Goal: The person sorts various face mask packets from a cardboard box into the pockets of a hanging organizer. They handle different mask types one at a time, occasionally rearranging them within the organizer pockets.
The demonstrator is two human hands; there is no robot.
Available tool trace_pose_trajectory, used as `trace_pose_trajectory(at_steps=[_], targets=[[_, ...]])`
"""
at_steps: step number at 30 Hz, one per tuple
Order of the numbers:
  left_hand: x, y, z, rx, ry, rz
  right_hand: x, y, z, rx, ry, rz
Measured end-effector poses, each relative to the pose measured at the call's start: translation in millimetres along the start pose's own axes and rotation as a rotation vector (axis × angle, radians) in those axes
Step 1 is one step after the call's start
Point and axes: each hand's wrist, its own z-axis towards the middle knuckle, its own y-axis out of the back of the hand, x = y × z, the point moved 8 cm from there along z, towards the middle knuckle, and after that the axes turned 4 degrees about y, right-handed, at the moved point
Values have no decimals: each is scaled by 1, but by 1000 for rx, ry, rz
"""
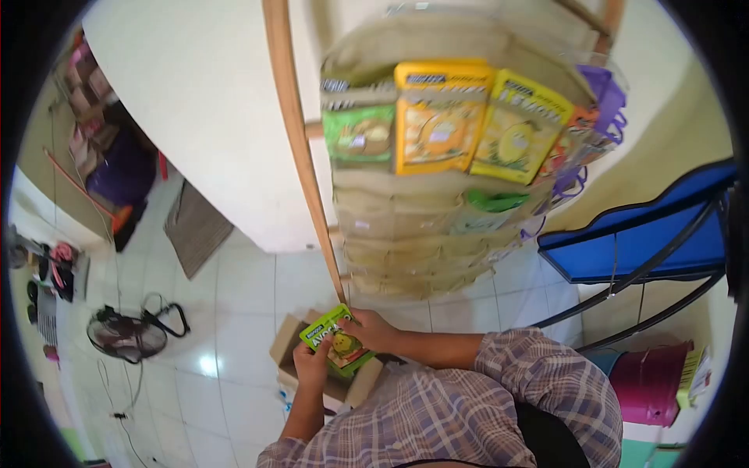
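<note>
A green packet lettered "AVOCA" (343,348) is held over an open cardboard box (290,342). My left hand (312,363) grips its left side, with the thumb across the front. My right hand (373,331) has hold of the upper right edge, fingers partly hidden behind it. Ahead hangs a beige pocket organizer (425,257). Its top row carries a green packet (360,134), an orange packet (441,129) and a yellow packet lettered "LEMON" (516,134). Lower down, a green packet (490,204) sits in a pocket.
A wooden ladder-like frame (300,168) stands beside the organizer. Purple items (605,101) hang at its right side. A black fan (126,334) and cords lie on the tiled floor at left. At right are a blue panel with dark bars (647,230) and a magenta bucket (647,382).
</note>
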Motion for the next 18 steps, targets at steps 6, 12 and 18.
trace_pose_trajectory(at_steps=[6,12,18], targets=[[-113,-46,-12,70,-120,-370,108,32,-23,-136,274,33],[-195,-87,-43,83,-300,-90,165,81,-77,-143,302,103],[-250,-124,-68,101,-406,-313,211,107,-141,-159,351,-178]])
